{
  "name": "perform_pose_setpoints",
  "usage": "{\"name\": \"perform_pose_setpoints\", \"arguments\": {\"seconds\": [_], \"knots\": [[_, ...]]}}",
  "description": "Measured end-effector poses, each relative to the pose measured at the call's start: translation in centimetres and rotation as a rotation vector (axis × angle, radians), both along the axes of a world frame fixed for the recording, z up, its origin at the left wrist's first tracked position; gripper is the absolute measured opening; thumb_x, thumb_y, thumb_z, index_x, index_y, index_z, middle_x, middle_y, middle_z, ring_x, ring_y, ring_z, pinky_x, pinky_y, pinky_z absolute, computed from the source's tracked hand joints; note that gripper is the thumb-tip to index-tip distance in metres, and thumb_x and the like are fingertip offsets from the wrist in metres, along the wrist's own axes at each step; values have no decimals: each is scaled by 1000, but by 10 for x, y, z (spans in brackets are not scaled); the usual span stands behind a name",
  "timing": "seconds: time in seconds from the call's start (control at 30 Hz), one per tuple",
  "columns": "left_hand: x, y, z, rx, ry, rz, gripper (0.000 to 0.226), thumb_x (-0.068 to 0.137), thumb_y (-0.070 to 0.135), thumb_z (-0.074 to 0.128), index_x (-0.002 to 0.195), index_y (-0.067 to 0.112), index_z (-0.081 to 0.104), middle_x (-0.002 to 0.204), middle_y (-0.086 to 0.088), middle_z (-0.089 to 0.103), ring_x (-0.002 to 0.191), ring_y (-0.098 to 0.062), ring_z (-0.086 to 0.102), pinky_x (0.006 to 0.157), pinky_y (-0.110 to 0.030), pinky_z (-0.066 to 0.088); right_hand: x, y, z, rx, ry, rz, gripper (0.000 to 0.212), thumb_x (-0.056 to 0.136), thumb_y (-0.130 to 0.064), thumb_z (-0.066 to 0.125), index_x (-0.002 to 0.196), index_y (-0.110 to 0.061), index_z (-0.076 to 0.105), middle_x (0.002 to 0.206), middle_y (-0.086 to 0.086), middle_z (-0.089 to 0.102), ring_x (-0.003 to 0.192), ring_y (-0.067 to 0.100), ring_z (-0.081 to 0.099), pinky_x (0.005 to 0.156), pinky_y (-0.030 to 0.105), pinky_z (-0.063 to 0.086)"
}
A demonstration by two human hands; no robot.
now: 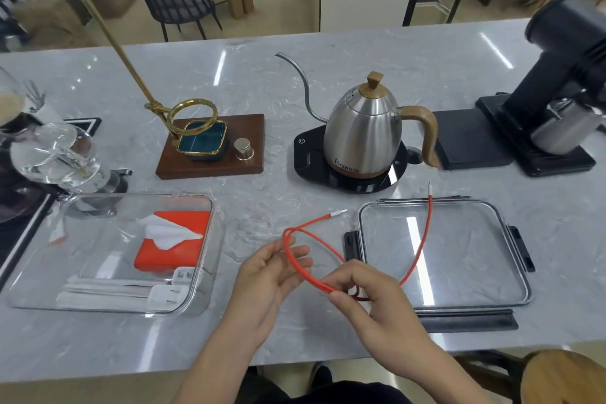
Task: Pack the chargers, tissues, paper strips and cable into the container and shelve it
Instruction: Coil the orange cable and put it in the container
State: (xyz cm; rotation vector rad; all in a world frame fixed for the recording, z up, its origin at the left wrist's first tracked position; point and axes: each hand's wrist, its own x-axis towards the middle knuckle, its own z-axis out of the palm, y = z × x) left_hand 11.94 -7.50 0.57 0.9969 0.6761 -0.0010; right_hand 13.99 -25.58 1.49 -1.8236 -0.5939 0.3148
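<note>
A red cable (426, 239) with white plugs hangs between my hands above the marble counter. My right hand (367, 295) pinches it where two strands meet. A loop of the cable runs over the straight fingers of my left hand (272, 272). One end trails across the clear lid (442, 249) at the right. At the left stands the clear container (203, 272), holding a red tissue pack (173, 239), white paper strips (105, 289) and white chargers (167, 295).
A steel gooseneck kettle (364, 131) on a black base stands behind the lid. A brass dripper stand on a wooden board (210, 144) is behind the container. Glassware (49, 154) sits at the far left, a black grinder (557, 98) at the far right.
</note>
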Motion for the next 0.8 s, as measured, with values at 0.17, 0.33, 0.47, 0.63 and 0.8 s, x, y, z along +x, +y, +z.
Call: {"name": "perform_pose_setpoints", "arguments": {"seconds": [0.17,0.33,0.47,0.63,0.8], "knots": [[4,-4,-2,326,-44,-19,34,87,-8,63,108,18,66,94,1,76,91,-15,71,71,-22,59,-4,-7,24,208,242,21,12,81,-30,65,89,-23,71,83,9,64,77,14,59,74,23,46],[10,-2,-6,575,-70,-31,22,91,3,64,97,22,73,89,7,77,92,-13,70,79,-28,58,-3,-17,43,396,354,44,14,77,-27,72,87,-15,72,77,27,59,70,14,58,67,23,48],[10,-2,-7,686,-64,-28,10,92,23,66,97,27,74,94,9,76,95,-9,70,90,-38,56,1,-23,47,483,371,0,33,73,-40,81,88,-13,71,77,28,65,69,16,63,67,22,49],[12,-4,-6,660,-99,-42,18,97,26,58,87,16,70,82,-1,75,85,-17,72,86,-37,56,5,-27,55,575,387,-92,38,67,-46,84,88,-16,72,71,11,67,72,24,62,70,25,50],[15,-9,4,494,-142,6,28,101,21,48,87,4,65,79,-11,67,77,-24,70,74,-32,61,6,-29,64,650,369,-95,34,73,-36,82,90,-10,71,79,18,69,74,27,64,70,27,52]]}}
